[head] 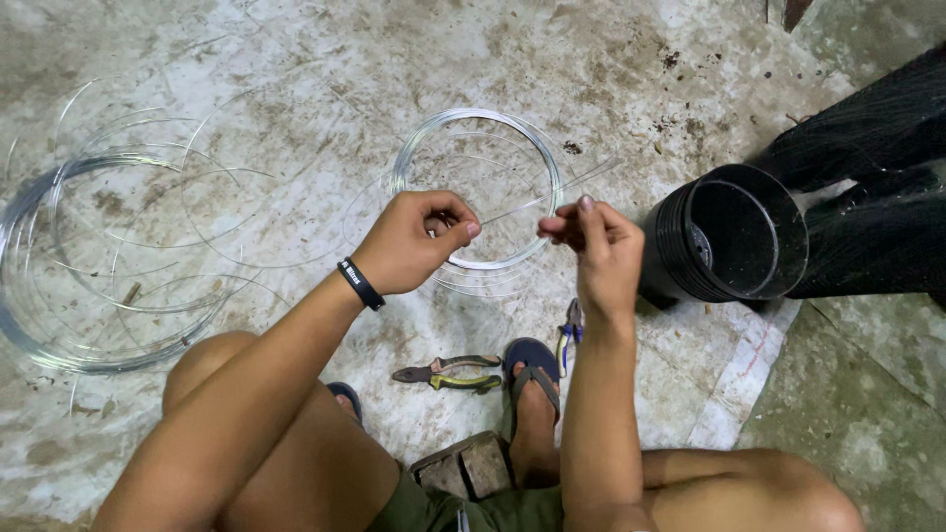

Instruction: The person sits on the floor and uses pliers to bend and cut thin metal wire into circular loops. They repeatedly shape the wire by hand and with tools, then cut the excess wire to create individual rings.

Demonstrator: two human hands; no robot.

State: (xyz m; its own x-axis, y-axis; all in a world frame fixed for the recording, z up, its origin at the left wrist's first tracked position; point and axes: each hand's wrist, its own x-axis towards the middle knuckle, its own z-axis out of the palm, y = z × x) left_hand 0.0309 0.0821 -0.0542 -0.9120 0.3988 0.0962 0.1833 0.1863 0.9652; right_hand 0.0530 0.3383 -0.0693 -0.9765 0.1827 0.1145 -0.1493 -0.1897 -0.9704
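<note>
Both my hands hold a small coil of thin silvery wire (480, 187) above a stained concrete floor. My left hand (412, 241), with a black band on its wrist, pinches the coil's near rim between thumb and fingers. My right hand (597, 248) pinches a straight wire end that runs up and to the right, fingers closed on it. The coil hangs as a ring between and beyond the two hands.
A large loose bundle of the same wire (94, 266) lies on the floor at the left. Pliers (448, 373) and a blue-handled cutter (569, 330) lie near my sandalled foot (533, 394). A black ribbed pot (729, 236) stands at the right beside dark mesh (877, 187).
</note>
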